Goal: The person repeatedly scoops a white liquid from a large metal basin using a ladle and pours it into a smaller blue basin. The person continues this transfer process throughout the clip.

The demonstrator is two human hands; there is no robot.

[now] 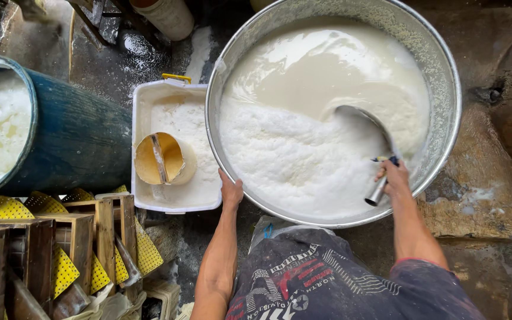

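While the right hand (393,178) gripped a ladle (367,131) sunk in the milky basin (450,89), the left hand (230,192) pressed its rim; a white tub (176,198) and blue barrel (75,139) crowded beside.

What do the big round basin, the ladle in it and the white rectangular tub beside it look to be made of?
Big round basin: probably steel or aluminium, with a dull grey sheen. Long-handled ladle, held by the right hand: shiny grey metal. White rectangular tub: likely matte plastic with rounded corners.
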